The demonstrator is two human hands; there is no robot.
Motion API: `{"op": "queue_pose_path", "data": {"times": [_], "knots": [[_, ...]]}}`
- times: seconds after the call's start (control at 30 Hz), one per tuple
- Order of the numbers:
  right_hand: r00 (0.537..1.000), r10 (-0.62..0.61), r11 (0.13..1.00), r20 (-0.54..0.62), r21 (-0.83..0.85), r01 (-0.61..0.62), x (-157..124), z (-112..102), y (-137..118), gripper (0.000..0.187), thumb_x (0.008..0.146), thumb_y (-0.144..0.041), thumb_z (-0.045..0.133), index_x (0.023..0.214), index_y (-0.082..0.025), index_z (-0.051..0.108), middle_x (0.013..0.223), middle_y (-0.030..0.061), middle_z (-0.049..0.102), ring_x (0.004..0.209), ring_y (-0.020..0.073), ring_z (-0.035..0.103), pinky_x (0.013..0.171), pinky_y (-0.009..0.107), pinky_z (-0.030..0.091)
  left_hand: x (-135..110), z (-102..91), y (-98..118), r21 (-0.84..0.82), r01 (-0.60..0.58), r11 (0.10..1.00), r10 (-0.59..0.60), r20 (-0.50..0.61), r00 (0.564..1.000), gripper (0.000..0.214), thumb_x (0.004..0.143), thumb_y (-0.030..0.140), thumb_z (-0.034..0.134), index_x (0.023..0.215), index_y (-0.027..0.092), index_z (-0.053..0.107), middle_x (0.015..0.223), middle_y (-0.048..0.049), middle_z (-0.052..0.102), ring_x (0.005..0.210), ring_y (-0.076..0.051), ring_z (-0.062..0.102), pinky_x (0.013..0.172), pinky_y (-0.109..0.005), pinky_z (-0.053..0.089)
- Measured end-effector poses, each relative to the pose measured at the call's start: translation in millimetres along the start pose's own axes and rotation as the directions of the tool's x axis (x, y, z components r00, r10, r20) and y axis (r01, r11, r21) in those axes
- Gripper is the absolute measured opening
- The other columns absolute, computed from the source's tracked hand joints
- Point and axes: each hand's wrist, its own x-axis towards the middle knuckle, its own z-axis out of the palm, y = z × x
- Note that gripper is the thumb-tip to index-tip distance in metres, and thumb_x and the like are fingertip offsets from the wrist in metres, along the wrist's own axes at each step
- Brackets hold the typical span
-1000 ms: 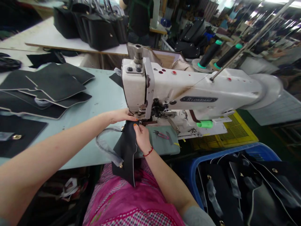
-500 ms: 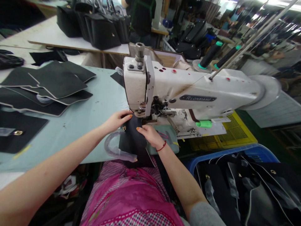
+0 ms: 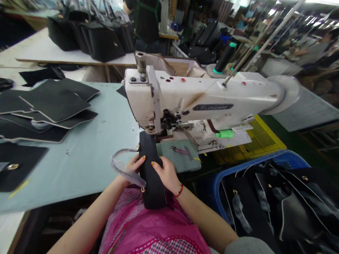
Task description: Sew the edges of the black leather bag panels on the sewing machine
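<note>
A black bag panel (image 3: 153, 176) with a plastic-wrapped handle (image 3: 122, 169) and gold rings lies between my hands, its far end near the needle area of the white sewing machine (image 3: 212, 95). My left hand (image 3: 134, 167) grips the panel's left edge, its fingers partly hidden beneath, with the handle looping around it. My right hand (image 3: 166, 173) holds the right edge, thumb on top. The panel's near end hangs over my lap. Thread snips (image 3: 178, 150) with pink handles rest on the machine bed, right of the panel.
Black panels with pale edges (image 3: 53, 102) are stacked on the table's left. A blue crate (image 3: 219, 176) full of similar pieces stands at my right, in front of a yellow basket (image 3: 256, 137). Finished black bags (image 3: 103, 40) stand behind, near a person in dark clothes (image 3: 147, 21).
Both hands have drawn back from the needle toward my lap, bringing the panel with them. The panel now looks narrower, its sides bent down. The pink-handled snips are more exposed.
</note>
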Motion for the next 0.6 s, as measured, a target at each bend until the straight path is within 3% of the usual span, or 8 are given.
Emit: {"op": "queue_pose_path", "data": {"times": [0.2, 0.37, 0.6], "knots": [[0.993, -0.044, 0.998, -0.105, -0.047, 0.039, -8, 4, -5, 0.028, 0.09, -0.042, 0.059, 0.105, -0.019, 0.064, 0.093, 0.0062, 0.07, 0.079, 0.0191, 0.065, 0.071, 0.028, 0.048, 4, 1.9, -7, 0.005, 0.038, 0.999, -0.037, -0.072, 0.997, 0.068, 0.061, 0.06, 0.081, 0.112, 0.02, 0.062, 0.108, -0.0108, 0.073, 0.101, -0.037, 0.068, 0.074, -0.037, 0.059], [0.992, -0.054, 0.995, -0.114, -0.088, 0.044, -11, 2, -6, 0.025, 0.092, -0.043, 0.056, 0.096, -0.019, 0.066, 0.083, 0.0043, 0.068, 0.074, 0.0181, 0.062, 0.066, 0.026, 0.043, 1, 2.2, -4, 0.122, 0.014, 0.992, 0.005, -0.15, 0.989, 0.069, 0.064, 0.061, 0.078, 0.115, 0.018, 0.059, 0.111, -0.0139, 0.071, 0.096, -0.033, 0.071, 0.07, -0.034, 0.06], [0.994, -0.081, 0.991, -0.076, -0.112, 0.072, -8, -2, -6, 0.033, 0.093, -0.048, 0.053, 0.079, -0.02, 0.061, 0.07, 0.0018, 0.06, 0.063, 0.0149, 0.053, 0.058, 0.025, 0.035, -5, 3.0, 9, 0.274, -0.072, 0.959, 0.139, -0.234, 0.962, 0.071, 0.064, 0.055, 0.081, 0.119, 0.016, 0.058, 0.119, -0.0154, 0.068, 0.107, -0.033, 0.067, 0.082, -0.039, 0.059]]}}
